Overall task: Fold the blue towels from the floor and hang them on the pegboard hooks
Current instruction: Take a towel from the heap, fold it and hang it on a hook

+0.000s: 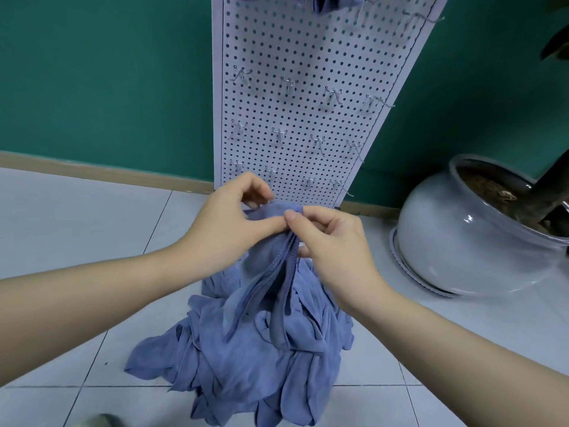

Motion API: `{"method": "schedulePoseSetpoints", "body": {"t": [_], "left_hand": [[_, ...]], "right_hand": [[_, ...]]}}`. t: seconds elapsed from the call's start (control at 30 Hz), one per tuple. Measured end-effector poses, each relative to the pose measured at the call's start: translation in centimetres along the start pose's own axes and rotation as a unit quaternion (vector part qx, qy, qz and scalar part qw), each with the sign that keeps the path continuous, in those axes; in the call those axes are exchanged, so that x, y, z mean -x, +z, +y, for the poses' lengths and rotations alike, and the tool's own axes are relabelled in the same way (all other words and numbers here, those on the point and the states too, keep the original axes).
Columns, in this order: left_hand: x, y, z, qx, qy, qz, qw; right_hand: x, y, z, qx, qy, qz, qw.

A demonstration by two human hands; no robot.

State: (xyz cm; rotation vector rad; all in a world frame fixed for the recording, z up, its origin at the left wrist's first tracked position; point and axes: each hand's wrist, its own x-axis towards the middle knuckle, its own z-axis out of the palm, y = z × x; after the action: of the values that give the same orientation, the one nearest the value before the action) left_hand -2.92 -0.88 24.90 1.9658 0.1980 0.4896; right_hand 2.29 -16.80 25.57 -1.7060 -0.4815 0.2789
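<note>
In the head view, both hands met at the centre of the frame, just below the foot of the white pegboard (295,97). The left hand (228,223) had its thumb and curled fingers pinched on the top edge of a blue towel (271,263), and the right hand (335,245) pinched the same bunched edge just beside it, thumb tip close to the left thumb. The towel hung down from the two grips in long folds onto a heap of blue towels (246,359) lying on the pale tiled floor (77,220) in the lower centre. Rows of metal hooks (288,83) stood out from the pegboard, bare in the middle and lower rows. At the very top edge, blue cloth (326,3) hung on the board. A round grey plant pot (462,241) sat at the right, against the green wall (107,81).
</note>
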Motion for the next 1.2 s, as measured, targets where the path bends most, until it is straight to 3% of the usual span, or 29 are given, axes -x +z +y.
{"method": "schedulePoseSetpoints", "body": {"t": [0.17, 0.23, 0.37, 0.53, 0.63, 0.9, 1.0, 1.1, 1.2], "left_hand": [[-2.1, -2.9, -1.5, -0.09, -0.024, -0.211, 0.973], [-2.5, -3.9, -2.2, -0.09, -0.041, -0.245, 0.965], [-3.0, -4.2, -2.6, -0.049, -0.025, -0.138, 0.989], [-2.5, -3.4, -1.6, -0.035, 0.035, -0.125, 0.991], [-2.2, -3.5, -1.1, -0.089, 0.087, -0.133, 0.983], [-1.9, -3.4, -0.2, -0.123, 0.075, -0.123, 0.982], [-1.8, -3.6, -0.3, -0.152, 0.07, -0.115, 0.979], [-1.8, -3.7, 0.0, -0.135, 0.06, -0.09, 0.985], [-1.8, -3.2, 0.2, -0.043, 0.038, -0.05, 0.997]], "right_hand": [[-2.0, -1.7, -0.5, -0.015, -0.021, 0.028, 0.999], [-3.0, -2.8, -0.4, -0.004, -0.03, 0.025, 0.999], [-4.2, -4.5, 1.1, -0.003, 0.026, 0.03, 0.999], [-4.5, -5.2, 2.6, -0.001, 0.07, 0.028, 0.997], [-4.5, -5.1, 2.1, 0.004, 0.034, 0.039, 0.999], [-3.7, -4.6, 0.7, 0.166, -0.15, 0.123, 0.967], [-3.3, -4.5, 0.2, 0.19, -0.178, 0.134, 0.956], [-3.7, -4.8, 0.1, 0.132, -0.128, 0.11, 0.977], [-4.0, -4.9, -0.2, -0.026, 0.007, 0.033, 0.999]]}}
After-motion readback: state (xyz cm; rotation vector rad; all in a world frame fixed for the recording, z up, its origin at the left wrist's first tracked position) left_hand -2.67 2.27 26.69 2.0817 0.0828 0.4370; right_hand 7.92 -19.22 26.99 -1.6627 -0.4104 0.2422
